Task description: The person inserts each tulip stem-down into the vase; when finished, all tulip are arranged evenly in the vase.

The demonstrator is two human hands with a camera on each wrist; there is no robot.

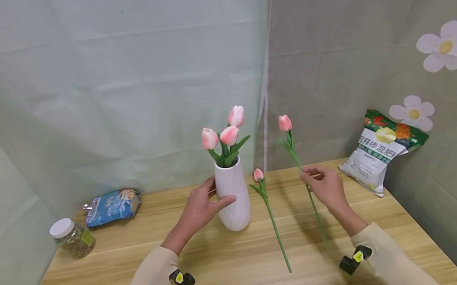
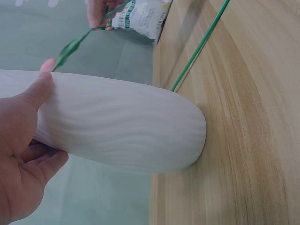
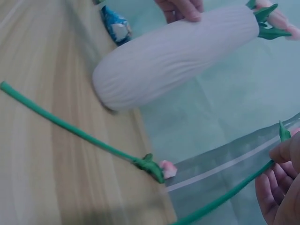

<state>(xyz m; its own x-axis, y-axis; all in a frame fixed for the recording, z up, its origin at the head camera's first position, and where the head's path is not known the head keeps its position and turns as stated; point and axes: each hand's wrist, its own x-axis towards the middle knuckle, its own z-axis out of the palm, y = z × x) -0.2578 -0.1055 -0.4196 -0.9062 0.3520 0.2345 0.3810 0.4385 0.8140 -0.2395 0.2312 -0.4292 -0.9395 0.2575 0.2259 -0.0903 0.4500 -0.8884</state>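
Note:
A white ribbed vase (image 1: 235,207) stands upright on the table, with three pink tulips (image 1: 229,135) in its mouth. My left hand (image 1: 199,210) holds the vase from the left, its thumb across the front and its fingers at the far side. To the right, my right hand (image 1: 326,187) pinches the green stem of another pink tulip (image 1: 285,123), bloom up and raised above the table. Between the vase and that hand, one more tulip (image 1: 276,228) lies on the wood, bloom pointing away from me. In the right wrist view the held stem (image 3: 225,197) passes between thumb and fingers.
On the left are a white-lidded jar (image 1: 73,239) of dry bits and a blue packet (image 1: 113,206). A green and white bag (image 1: 376,149) leans at the right edge. Hanging cloth (image 1: 132,88) closes off the back of the wooden table (image 1: 235,284).

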